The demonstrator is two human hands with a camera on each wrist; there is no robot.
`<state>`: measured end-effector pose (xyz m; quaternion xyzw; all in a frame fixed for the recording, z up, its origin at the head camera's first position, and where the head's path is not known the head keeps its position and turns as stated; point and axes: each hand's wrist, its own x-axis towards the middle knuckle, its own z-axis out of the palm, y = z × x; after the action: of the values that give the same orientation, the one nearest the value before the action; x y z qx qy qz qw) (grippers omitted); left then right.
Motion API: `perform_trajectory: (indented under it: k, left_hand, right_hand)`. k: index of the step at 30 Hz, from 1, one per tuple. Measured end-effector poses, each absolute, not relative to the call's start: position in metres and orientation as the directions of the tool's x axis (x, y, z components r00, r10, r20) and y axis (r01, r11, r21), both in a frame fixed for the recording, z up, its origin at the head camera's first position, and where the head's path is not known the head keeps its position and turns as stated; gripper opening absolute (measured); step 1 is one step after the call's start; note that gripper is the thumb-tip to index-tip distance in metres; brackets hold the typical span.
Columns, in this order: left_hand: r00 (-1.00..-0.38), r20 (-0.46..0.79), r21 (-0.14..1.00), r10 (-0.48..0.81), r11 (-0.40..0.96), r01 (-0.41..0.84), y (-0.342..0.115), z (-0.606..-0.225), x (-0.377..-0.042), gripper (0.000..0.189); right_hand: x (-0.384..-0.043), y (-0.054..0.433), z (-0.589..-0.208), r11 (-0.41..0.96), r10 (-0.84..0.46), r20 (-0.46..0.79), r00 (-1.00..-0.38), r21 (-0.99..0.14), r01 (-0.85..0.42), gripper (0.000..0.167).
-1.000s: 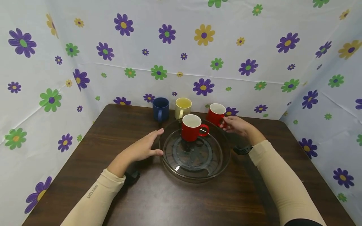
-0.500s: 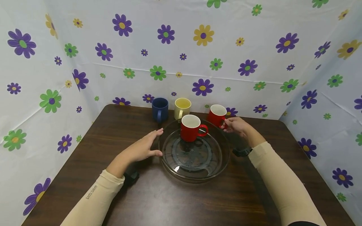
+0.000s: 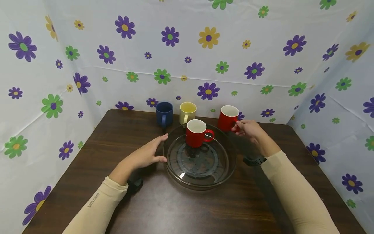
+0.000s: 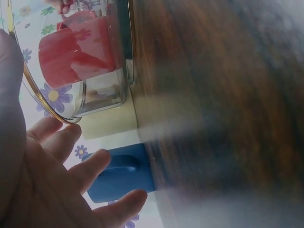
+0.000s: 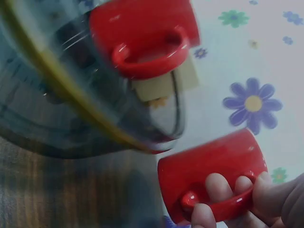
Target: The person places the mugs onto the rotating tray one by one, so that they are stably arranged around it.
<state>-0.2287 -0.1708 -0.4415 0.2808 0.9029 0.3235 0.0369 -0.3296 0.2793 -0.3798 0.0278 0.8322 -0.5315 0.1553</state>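
My right hand (image 3: 248, 130) grips the handle of a red mug (image 3: 229, 118) with a white inside, behind the right rim of a large round tinted glass dish (image 3: 201, 187). In the right wrist view, fingers pass through that mug's handle (image 5: 223, 209). Another red mug (image 3: 195, 138) stands upright in the dish, its handle to the right. My left hand (image 3: 146, 151) has its fingers extended and spread at the dish's left side. The left wrist view shows fingertips (image 4: 71, 135) right at the glass rim (image 4: 42, 99).
Behind the dish stand a blue mug (image 3: 164, 113) and a yellow mug (image 3: 187, 112), both handles facing me. The dark wooden table (image 3: 187, 214) reaches back to a flowered white cloth (image 3: 181, 58), which also hangs at both sides.
My right hand has moved slightly right and up with the red mug, away from the dish. My left hand and the mug in the dish stay about where they were.
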Motion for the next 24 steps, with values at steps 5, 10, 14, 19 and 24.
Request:
perform_trajectory:
  k: [5,10,14,19,24]
  left_hand:
    - [-0.844,0.097,0.619,0.527,0.632,0.466,-0.170,-0.440,-0.228,0.094]
    - [-0.840,0.101,0.615,0.533,0.630,0.474,-0.169,-0.440,-0.228,0.094]
    - [-0.843,0.105,0.616,0.528,0.631,0.472,-0.169,-0.440,-0.227,0.092]
    - [-0.843,0.105,0.615,0.528,0.632,0.472,-0.170,-0.440,-0.227,0.092]
    - [-0.840,0.110,0.612,0.532,0.629,0.479,-0.170,-0.440,-0.228,0.092]
  right_hand:
    - [-0.319,0.283,-0.366,0.454,-0.098,-0.203,-0.974,-0.880,0.138,0.039]
    - [-0.305,0.286,-0.353,0.478,-0.090,-0.132,-0.987,-0.875,0.074,0.037]
    - [-0.293,0.286,-0.343,0.485,-0.091,-0.098,-0.991,-0.873,0.042,0.039]
    - [-0.276,0.285,-0.335,0.490,-0.119,-0.046,-0.992,-0.872,-0.018,0.040]
    - [-0.259,0.281,-0.326,0.503,-0.131,-0.024,-0.991,-0.863,-0.045,0.040]
